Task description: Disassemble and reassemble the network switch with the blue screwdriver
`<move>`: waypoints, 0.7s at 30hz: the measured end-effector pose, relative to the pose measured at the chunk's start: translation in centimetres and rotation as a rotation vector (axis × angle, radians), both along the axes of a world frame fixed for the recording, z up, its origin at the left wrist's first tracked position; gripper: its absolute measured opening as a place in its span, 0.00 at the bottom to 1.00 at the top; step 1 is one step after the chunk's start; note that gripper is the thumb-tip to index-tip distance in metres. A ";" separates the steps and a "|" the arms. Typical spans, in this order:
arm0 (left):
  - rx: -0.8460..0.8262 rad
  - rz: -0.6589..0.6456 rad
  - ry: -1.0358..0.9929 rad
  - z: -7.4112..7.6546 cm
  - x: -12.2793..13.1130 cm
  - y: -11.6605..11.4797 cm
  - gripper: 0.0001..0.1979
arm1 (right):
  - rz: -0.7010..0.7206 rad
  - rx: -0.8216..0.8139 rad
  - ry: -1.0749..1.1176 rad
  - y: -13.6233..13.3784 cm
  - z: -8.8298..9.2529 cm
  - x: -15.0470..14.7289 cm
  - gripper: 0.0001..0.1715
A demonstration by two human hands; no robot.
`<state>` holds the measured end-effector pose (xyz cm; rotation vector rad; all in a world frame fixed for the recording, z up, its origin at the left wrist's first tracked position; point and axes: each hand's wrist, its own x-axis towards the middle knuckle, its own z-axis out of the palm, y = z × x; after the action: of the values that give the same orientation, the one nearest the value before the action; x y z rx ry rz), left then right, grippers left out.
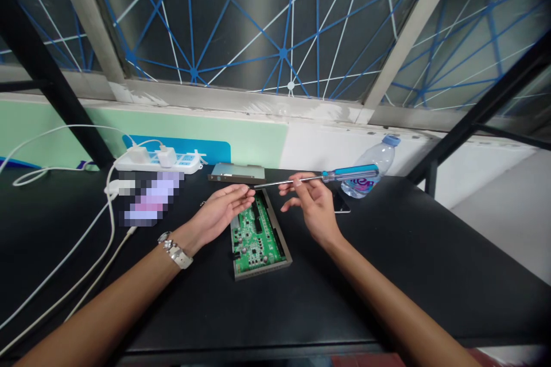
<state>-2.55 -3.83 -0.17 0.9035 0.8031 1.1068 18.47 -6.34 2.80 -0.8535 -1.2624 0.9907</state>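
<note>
A screwdriver (350, 174) with a blue, see-through handle is held level by its metal shaft in the fingers of my right hand (316, 206). Its tip points left and meets the fingertips of my left hand (226, 206). Those left fingers are pinched together at the tip; a tiny dark thing there is too small to name. Below both hands, a green circuit board (258, 241) lies in a grey metal tray on the black table. My left hand covers the board's upper left part.
Behind the board lies a grey metal cover (239, 172). A white power strip (181, 163) with plugs and white cables (112, 223) is at the left, near a blurred-out phone-like object (150, 200). At the right are a plastic bottle (372, 163) and a phone (341, 204).
</note>
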 end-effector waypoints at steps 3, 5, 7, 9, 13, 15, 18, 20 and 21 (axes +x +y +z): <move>0.019 -0.003 0.024 0.1 0.0 -0.1 0.07 | 0.004 0.022 -0.003 0.1 0.2 0.0 0.14; 0.063 -0.012 0.070 0.1 0.0 -0.2 0.08 | 0.002 0.029 -0.022 0.4 0.6 0.0 0.15; 0.136 -0.026 0.143 0.0 0.0 -0.1 0.10 | 0.000 0.032 -0.069 0.9 1.2 0.1 0.16; 0.224 0.000 0.248 0.1 0.0 0.2 0.12 | 0.006 0.041 -0.154 1.6 2.1 0.3 0.16; 0.451 0.133 0.493 0.7 0.4 1.3 0.13 | 0.032 0.096 -0.470 3.4 4.5 0.1 0.12; 0.560 0.112 0.575 1.4 0.8 1.9 0.12 | 0.055 0.135 -0.678 4.2 5.5 -0.4 0.10; 0.690 0.019 0.664 2.2 1.5 2.7 0.09 | 0.047 0.185 -0.888 5.2 6.2 -1.4 0.09; 0.741 -0.002 0.707 2.3 1.9 3.2 0.08 | 0.020 0.221 -0.970 5.6 6.0 -1.9 0.09; 0.750 0.005 0.718 2.2 2.1 3.4 0.09 | 0.009 0.240 -0.998 5.8 5.8 -2.1 0.08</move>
<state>-0.47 -0.39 1.99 2.0013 0.9685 1.1025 16.34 -0.56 8.64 -1.1991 -2.1654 0.3625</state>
